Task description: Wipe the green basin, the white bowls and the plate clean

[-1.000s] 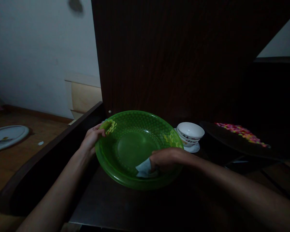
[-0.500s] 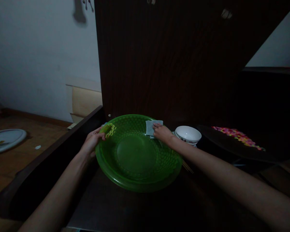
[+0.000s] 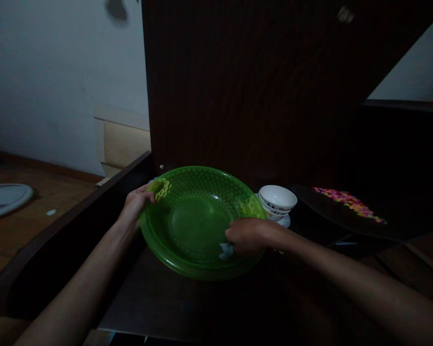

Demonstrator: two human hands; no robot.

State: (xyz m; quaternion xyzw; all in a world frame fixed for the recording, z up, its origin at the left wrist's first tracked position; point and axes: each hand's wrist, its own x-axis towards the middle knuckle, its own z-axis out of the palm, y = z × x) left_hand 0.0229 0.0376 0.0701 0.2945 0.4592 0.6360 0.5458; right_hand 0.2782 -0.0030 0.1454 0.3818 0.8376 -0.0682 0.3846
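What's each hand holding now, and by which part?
Left hand: green basin, by its rim, left side. Right hand: pale cloth; gripped part hidden by the hand.

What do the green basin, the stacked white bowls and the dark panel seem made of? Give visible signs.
Green basin: probably glossy plastic; moulded texture, bright highlights.
White bowls: smooth, shiny, perhaps glazed ceramic or melamine.
Dark panel: likely dull wood or veneer; faint grain.
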